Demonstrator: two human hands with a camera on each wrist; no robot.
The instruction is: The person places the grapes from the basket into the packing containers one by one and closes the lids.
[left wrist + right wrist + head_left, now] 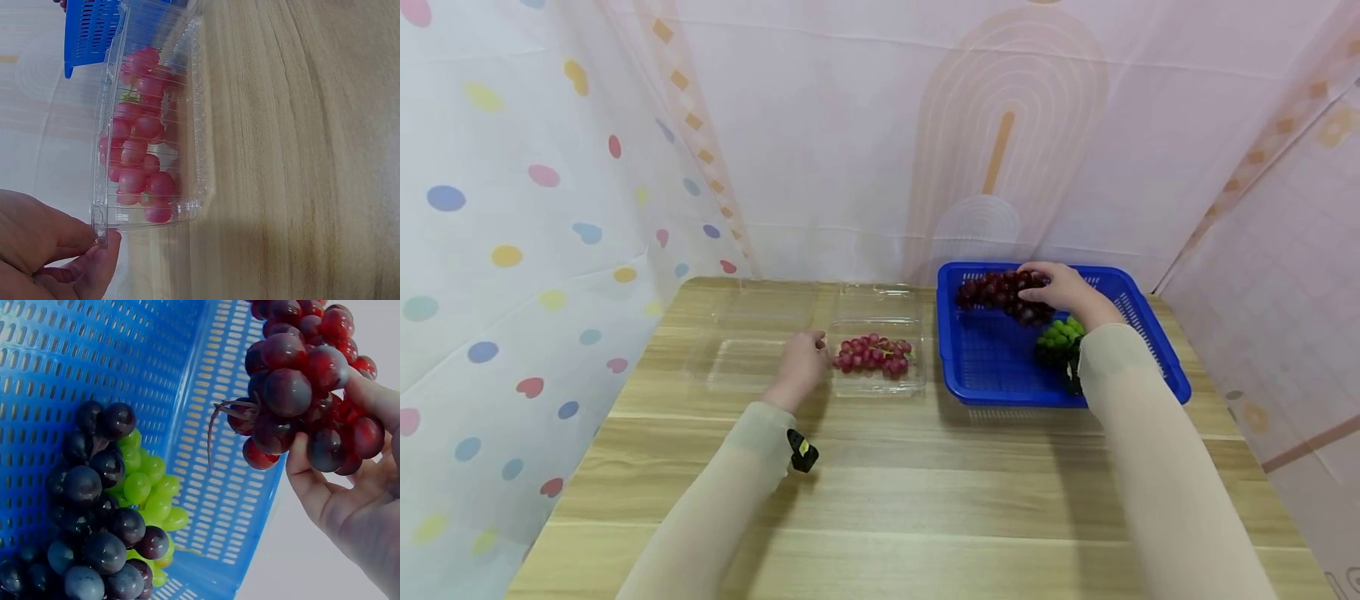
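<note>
My right hand [1062, 292] grips a bunch of dark red grapes [300, 381] over the back of a blue basket [951, 350]. Below it in the basket lie a bunch of green grapes [150, 487] and a bunch of black grapes [100, 531]. With thumb and finger my left hand [69, 250] pinches the rim corner of a clear plastic box [187, 125]. Inside that box sits a bunch of pink-red grapes [872, 356]. The box's clear lid [877, 304] stands folded back behind it.
Left of the filled box lies another clear plastic box [737, 362], its lid opened toward the back. All of this stands on a wooden table [925, 500]. Patterned curtains [820, 150] hang close behind the table and along both sides.
</note>
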